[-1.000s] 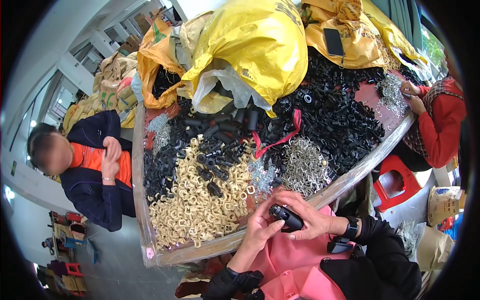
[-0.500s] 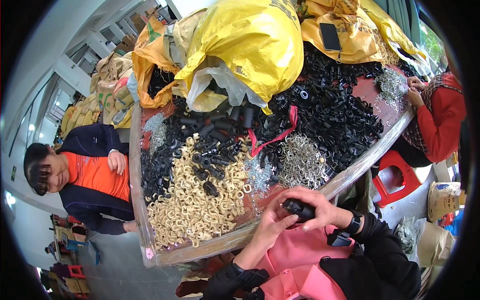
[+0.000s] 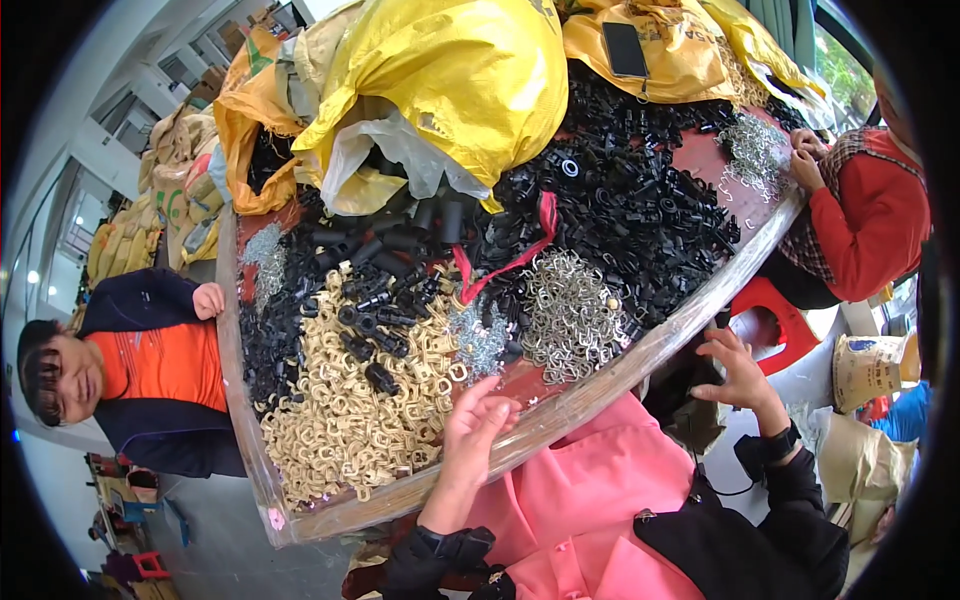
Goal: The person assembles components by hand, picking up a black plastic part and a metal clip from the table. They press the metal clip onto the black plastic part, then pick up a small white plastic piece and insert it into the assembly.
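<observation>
My left hand point(image 3: 476, 432) is over the near table edge, beside the beige plastic buckles point(image 3: 350, 420) and a small heap of silvery metal bits point(image 3: 480, 338). Its fingers are loosely bent and apart, with nothing visible in them. Off the table's near right side, my right hand point(image 3: 738, 372) is open with its fingers spread. Just beyond those fingertips is a small black part point(image 3: 722, 316), apart from the hand as far as I can see; a dark bag point(image 3: 690, 405) lies below. Metal D-shaped rings point(image 3: 570, 320) are piled beyond my left hand.
Black plastic parts point(image 3: 640, 220) cover much of the table, crossed by a red strap point(image 3: 545, 225). Yellow sacks point(image 3: 470, 90) and a phone point(image 3: 625, 50) are at the back. One person point(image 3: 165, 350) is at the left, another point(image 3: 865, 220) at the right, near a red stool point(image 3: 775, 325).
My hands have separated, and the black cylindrical part they held together has left them. My right hand moved right and opened; my left moved left. The view shifted slightly.
</observation>
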The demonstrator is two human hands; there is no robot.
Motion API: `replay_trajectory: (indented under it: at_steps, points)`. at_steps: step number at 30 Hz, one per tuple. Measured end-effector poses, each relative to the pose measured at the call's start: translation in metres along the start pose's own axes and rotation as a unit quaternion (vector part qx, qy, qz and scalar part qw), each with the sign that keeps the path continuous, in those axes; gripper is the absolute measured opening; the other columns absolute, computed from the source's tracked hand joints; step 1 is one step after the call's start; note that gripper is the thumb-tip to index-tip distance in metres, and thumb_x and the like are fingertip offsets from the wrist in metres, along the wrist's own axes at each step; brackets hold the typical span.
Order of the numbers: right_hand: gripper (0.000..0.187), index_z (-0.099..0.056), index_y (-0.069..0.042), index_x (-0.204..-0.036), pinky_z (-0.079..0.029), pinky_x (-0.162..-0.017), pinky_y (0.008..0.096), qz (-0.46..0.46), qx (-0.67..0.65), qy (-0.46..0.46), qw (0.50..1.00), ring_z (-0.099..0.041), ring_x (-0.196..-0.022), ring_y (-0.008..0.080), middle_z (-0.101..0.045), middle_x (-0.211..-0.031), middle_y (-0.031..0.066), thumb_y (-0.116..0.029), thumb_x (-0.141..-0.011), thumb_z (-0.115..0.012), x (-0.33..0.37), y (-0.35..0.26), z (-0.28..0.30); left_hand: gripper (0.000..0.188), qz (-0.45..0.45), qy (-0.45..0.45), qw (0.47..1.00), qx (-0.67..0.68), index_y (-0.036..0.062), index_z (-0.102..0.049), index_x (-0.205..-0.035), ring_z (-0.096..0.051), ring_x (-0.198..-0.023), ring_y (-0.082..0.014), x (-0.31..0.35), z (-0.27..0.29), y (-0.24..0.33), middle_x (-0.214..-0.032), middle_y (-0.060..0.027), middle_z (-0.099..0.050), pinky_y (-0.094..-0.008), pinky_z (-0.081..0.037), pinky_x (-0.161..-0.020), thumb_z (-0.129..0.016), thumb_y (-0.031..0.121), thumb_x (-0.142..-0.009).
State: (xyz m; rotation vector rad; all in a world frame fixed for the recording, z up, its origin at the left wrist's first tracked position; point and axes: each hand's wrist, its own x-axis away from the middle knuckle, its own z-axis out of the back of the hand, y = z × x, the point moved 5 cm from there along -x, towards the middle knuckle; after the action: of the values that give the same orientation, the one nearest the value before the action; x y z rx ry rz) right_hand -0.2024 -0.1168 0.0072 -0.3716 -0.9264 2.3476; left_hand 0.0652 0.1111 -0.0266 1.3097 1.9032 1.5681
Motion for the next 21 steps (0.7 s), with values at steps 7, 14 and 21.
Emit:
replay_trajectory:
  at_steps: [7, 14, 21]
  points:
    - [0.025, -0.053, -0.001, -0.089, -0.042, -0.071, 0.0341, 0.083, 0.064, 0.07, 0.992, -0.052, -0.083, 0.0298, -0.051, -0.091, 0.014, -0.006, -0.066, -0.062, -0.068, -0.04, -0.015, 0.035, -0.292, 0.217, 0.535, -0.762, -0.0007, -0.054, -0.102, -0.054, -0.079, -0.0281, -0.008, 0.018, 0.092, -0.09, -0.0128, -0.056, -0.0363, -0.045, -0.069, -0.061, 0.013, -0.071]
    - [0.024, -0.054, -0.002, -0.09, -0.044, -0.066, 0.0333, 0.152, 0.163, 0.218, 0.95, -0.053, -0.078, 0.0287, -0.052, -0.09, 0.0134, -0.004, -0.067, -0.061, -0.124, -0.052, -0.006, 0.03, -0.206, 0.214, 0.555, -0.777, -0.0005, -0.055, -0.097, -0.051, -0.082, -0.0328, -0.003, 0.062, 0.095, -0.097, -0.0154, -0.05, -0.0402, -0.043, -0.07, -0.061, 0.015, -0.071]
    - [0.009, -0.056, -0.003, -0.076, -0.044, -0.058, 0.035, 0.284, -0.015, -0.019, 0.959, -0.054, -0.067, 0.028, -0.052, -0.071, 0.0102, -0.005, -0.068, -0.06, -0.104, -0.106, -0.087, 0.027, -0.192, 0.207, 0.607, -0.743, -0.0001, -0.056, -0.095, -0.053, -0.082, -0.0313, 0.001, 0.06, 0.095, -0.096, -0.0152, -0.05, -0.0375, -0.045, -0.067, -0.061, 0.009, -0.071]
